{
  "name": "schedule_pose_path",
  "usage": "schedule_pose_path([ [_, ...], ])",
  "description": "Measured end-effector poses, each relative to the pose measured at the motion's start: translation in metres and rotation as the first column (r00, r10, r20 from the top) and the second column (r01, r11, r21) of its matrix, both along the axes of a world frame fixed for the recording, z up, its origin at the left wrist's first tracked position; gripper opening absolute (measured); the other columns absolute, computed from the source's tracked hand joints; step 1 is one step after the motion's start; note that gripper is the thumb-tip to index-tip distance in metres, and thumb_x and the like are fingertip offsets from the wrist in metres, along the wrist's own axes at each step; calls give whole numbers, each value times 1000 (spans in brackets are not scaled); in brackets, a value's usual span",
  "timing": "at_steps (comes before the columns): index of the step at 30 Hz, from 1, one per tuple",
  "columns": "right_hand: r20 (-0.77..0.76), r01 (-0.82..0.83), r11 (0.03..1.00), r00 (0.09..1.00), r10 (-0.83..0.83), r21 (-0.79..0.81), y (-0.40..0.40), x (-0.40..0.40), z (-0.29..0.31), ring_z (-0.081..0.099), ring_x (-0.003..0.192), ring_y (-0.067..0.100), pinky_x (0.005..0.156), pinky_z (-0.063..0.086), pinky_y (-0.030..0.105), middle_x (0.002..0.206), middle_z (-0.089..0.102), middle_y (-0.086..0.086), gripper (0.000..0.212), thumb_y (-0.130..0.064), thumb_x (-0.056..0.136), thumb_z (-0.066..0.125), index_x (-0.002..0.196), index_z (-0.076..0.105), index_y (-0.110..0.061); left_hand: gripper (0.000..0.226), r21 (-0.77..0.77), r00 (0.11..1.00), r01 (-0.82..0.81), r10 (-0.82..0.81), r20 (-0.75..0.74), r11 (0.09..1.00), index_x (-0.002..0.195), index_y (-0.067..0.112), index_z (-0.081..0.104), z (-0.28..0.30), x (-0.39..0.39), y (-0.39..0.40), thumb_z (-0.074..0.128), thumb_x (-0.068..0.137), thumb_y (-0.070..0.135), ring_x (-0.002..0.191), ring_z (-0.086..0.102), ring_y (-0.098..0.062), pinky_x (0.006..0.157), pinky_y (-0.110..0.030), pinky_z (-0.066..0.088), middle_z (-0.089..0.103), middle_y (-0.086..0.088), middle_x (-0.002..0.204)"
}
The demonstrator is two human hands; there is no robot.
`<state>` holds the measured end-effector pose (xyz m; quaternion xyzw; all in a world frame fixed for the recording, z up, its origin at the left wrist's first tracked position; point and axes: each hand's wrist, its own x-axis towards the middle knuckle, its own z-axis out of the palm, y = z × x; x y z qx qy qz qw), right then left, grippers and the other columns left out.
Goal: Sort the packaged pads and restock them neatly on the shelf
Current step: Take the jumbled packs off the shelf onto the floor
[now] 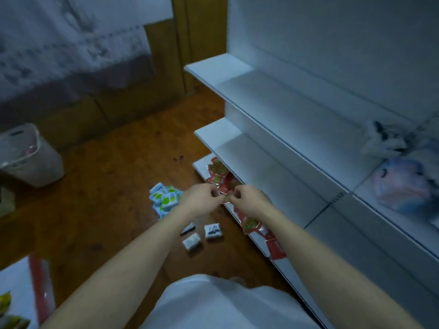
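white bin [28, 157] far left | wooden floor [114, 186] | plastic bags [401, 184] on shelf, right

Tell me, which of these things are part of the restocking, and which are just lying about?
Job: red packets, blue-and-green packets, white packs, shelf, left hand and right hand pinching a red packet.
Lying about: bin, plastic bags.

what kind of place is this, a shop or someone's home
Probably a home room set up like a shop: white retail-style shelves stand on a wood floor, with a curtain and a bin nearby. Both hands pinch red packets.
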<state>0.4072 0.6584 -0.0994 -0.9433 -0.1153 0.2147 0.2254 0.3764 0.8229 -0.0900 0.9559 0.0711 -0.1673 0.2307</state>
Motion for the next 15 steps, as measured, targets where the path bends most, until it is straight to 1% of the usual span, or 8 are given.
schedule_pose_path([
  [1, 17, 46, 999, 999, -46, 6, -4, -9, 8, 63, 81, 28, 66, 45, 33, 82, 68, 4, 35, -49, 90, 52, 71, 51, -21, 30, 20, 999, 43, -44, 32, 999, 79, 28, 58, 9, -2, -3, 52, 85, 57, 84, 61, -19, 66, -31, 46, 64, 6, 82],
  [3, 18, 137, 991, 990, -137, 14, -12, -32, 20, 62, 73, 23, 63, 45, 31, 70, 63, -2, 33, -49, 90, 53, 73, 51, -20, 30, 56, 988, 130, -134, 80, 990, 81, 29, 58, 24, -10, -14, 51, 85, 58, 82, 59, -16, 62, -29, 40, 60, 10, 78],
  [4, 10, 178, 984, 984, -179, 18, -17, -44, 24, 62, 70, 20, 62, 47, 31, 66, 62, -3, 31, -47, 90, 53, 73, 51, -21, 29, 61, 979, 172, -177, 99, 983, 83, 29, 59, 30, -16, -20, 51, 86, 57, 80, 57, -15, 60, -29, 39, 59, 11, 76],
  [6, 29, 243, 970, 970, -243, 5, -28, -65, 33, 64, 74, 21, 68, 53, 37, 71, 65, -2, 27, -45, 90, 53, 76, 54, -22, 28, 58, 953, 256, -262, 151, 965, 86, 27, 60, 42, -26, -32, 51, 87, 54, 81, 59, -15, 64, -30, 44, 62, 9, 78],
  [7, 44, 275, 961, 961, -274, -3, -34, -77, 39, 64, 76, 22, 69, 53, 38, 75, 65, -1, 27, -45, 91, 53, 77, 55, -22, 28, 56, 938, 296, -301, 175, 954, 86, 27, 60, 47, -30, -39, 52, 87, 53, 84, 61, -17, 67, -31, 47, 65, 7, 82],
  [9, 81, 352, 936, 933, -351, -3, -50, -99, 51, 62, 76, 23, 67, 48, 36, 75, 63, 0, 27, -42, 92, 53, 77, 55, -20, 25, 57, 901, 379, -382, 205, 924, 89, 29, 61, 58, -36, -55, 52, 87, 53, 88, 62, -18, 72, -31, 49, 69, 5, 87],
  [11, 112, 435, 901, 895, -432, 5, -70, -123, 62, 60, 76, 25, 64, 44, 34, 74, 60, 1, 27, -38, 92, 54, 76, 55, -17, 25, 58, 859, 458, -459, 229, 887, 93, 31, 62, 67, -45, -76, 52, 87, 52, 90, 63, -19, 72, -31, 49, 69, 5, 90],
  [15, 177, 581, 814, 802, -570, -14, -120, -172, 87, 61, 79, 28, 62, 40, 32, 76, 62, 3, 29, -40, 90, 54, 68, 50, -20, 27, 62, 777, 570, -562, 285, 820, 97, 28, 64, 94, -69, -127, 53, 86, 51, 98, 62, -21, 79, -32, 51, 69, 2, 101],
])
